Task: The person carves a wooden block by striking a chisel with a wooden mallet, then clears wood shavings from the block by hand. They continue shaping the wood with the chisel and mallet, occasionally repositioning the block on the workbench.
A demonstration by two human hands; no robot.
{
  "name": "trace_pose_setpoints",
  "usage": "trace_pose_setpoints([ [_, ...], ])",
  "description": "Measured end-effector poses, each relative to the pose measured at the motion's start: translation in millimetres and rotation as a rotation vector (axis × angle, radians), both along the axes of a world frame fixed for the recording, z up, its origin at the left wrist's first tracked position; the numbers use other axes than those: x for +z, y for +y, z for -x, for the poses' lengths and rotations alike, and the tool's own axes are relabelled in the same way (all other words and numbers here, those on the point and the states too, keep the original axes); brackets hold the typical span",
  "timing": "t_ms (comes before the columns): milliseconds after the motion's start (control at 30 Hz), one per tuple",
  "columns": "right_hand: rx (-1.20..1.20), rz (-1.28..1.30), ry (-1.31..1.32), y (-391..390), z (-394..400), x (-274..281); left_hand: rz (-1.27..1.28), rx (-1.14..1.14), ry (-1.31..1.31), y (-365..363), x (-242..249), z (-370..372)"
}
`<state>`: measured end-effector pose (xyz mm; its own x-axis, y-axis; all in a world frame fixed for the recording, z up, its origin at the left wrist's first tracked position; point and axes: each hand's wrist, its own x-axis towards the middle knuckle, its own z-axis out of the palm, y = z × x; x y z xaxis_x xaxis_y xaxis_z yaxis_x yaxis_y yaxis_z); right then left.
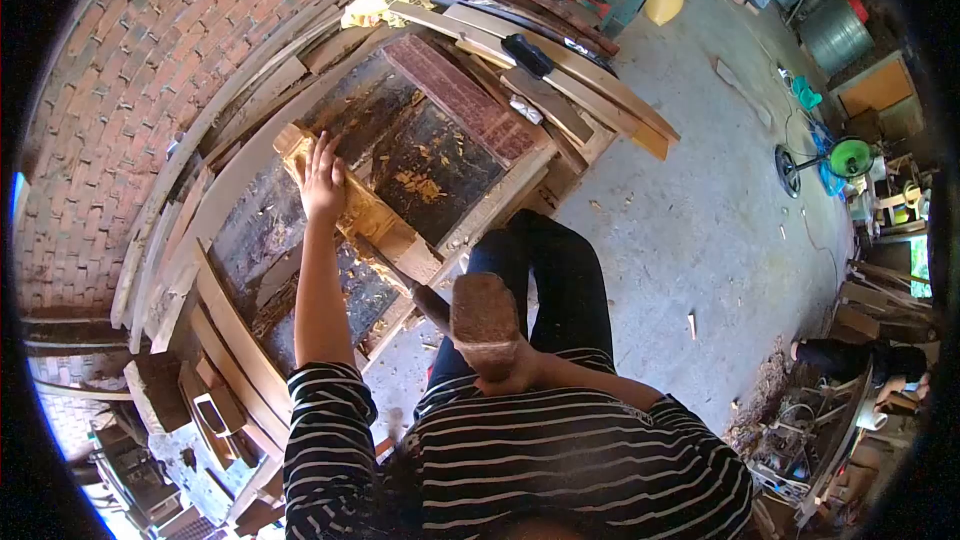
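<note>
My left hand [322, 180] lies on a carved yellowish wood block [370, 218], fingers stretched over its far end. Wood shavings and cut recesses show along the block. A chisel [388, 268] slants from the block's near part toward my body, its dark handle [431, 308] running up to a worn wooden mallet [484, 318]. Close to my waist, my right hand [508, 370] is closed at the mallet, partly hidden behind its head. The block rests across a dark, chip-strewn bench [455, 155].
Planks [570, 70] and a reddish board [460, 100] lie along the bench's far side. Curved boards [235, 340] lean at left by a brick wall [110, 120]. On the concrete floor [670, 240] at right stands a green fan [850, 157]. Another person [860, 360] is at far right.
</note>
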<state>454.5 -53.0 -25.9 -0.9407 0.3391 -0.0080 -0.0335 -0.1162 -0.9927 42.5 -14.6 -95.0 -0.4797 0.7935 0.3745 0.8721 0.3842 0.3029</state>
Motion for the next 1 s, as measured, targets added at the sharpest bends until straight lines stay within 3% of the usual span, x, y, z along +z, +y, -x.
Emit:
trace_pose_setpoints([
  [100,-0.095,0.074,0.038,5.7,-1.9,10.2,-0.010,0.003,-0.041,-0.1,3.0,1.2],
  [167,-0.118,-0.030,0.056,3.0,-17.4,-28.7,-0.102,-0.076,-0.234,-2.3,1.0,5.5],
  [200,-0.138,-0.135,0.079,2.8,-24.6,-42.8,-0.185,-0.055,-0.505,-5.3,-1.2,3.9],
  [233,-0.140,-0.137,0.074,10.3,-22.6,-23.2,-0.267,-0.034,-0.775,-9.9,5.4,-5.9],
  [300,-0.071,-0.012,0.350,27.8,-17.7,16.7,-0.169,-0.079,-0.676,-28.8,34.0,-37.4],
  [367,-0.092,-0.010,0.338,32.9,-23.4,30.5,-0.159,-0.099,-0.689,-51.0,27.6,-63.6],
  [433,-0.106,-0.003,0.330,37.0,-26.7,31.2,0.056,-0.065,-0.495,-71.2,50.3,-104.2],
  [500,-0.135,-0.021,0.386,38.4,-25.3,24.7,-0.055,0.003,-0.439,-90.9,10.0,-115.7],
  [567,-0.148,-0.005,0.367,35.1,-22.7,24.0,-0.285,0.159,-0.582,-91.1,10.1,-134.9],
  [667,-0.186,0.060,0.309,26.0,-20.9,19.8,-0.503,0.193,-0.750,-89.0,1.5,-145.6],
  [767,-0.213,0.142,0.171,20.8,-25.2,23.5,-0.513,0.214,-0.871,-88.9,7.1,-151.4],
  [800,-0.202,0.108,0.224,21.5,-24.5,19.8,-0.386,0.323,-0.857,-90.0,24.0,-154.3],
  [900,-0.173,0.056,0.288,23.2,-26.4,15.3,-0.560,0.309,-0.871,-96.4,6.4,-142.2],
  [967,-0.189,0.019,0.248,23.2,-26.5,15.7,-0.534,0.330,-0.929,-101.4,8.9,-138.2],
  [1000,-0.182,0.019,0.248,23.7,-26.1,15.6,-0.403,0.277,-0.731,-103.8,11.5,-137.0],
])
